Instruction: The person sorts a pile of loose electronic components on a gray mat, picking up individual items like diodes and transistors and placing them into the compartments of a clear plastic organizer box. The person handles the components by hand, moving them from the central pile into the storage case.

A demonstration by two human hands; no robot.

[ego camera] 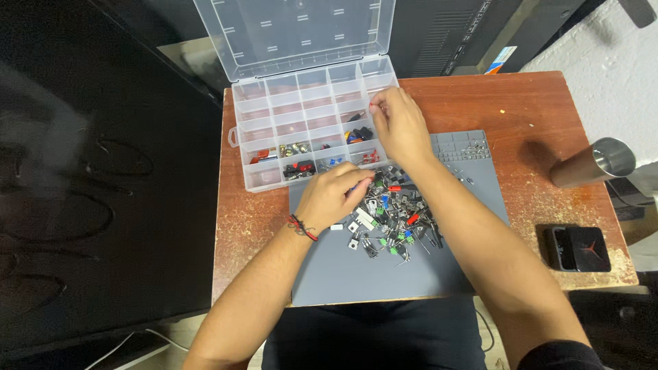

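1. My left hand point(334, 194) rests knuckles up on the grey mat point(384, 270), near the middle of the worktop point(541, 116). Its fingers are curled together and its fingertips are tucked into the left side of the pile of small parts point(392, 219). I cannot tell whether anything is pinched between them.
2. My left forearm runs from the near edge of the worktop up and to the right, with a red and black cord bracelet point(302, 227) on the wrist.
3. My right hand point(399, 123) is stretched further out, hovering over the right end of the clear compartment box point(308, 133). Thumb and forefinger are pressed together on a tiny red part point(372, 105), held above the compartments at that end.
4. My right forearm crosses the mat on a slant from the near right corner, passing over the right side of the pile.
5. The box sits at the far left of the worktop with its lid point(298, 34) standing open past the far edge. Several compartments in its nearer rows hold small red, black, blue and metal pieces; the far rows look empty.
6. The pile lies on the mat just beside the box, between my two hands.
7. A steel cup point(593, 163) lies at the right edge, and a black case point(579, 248) sits by the near right corner.
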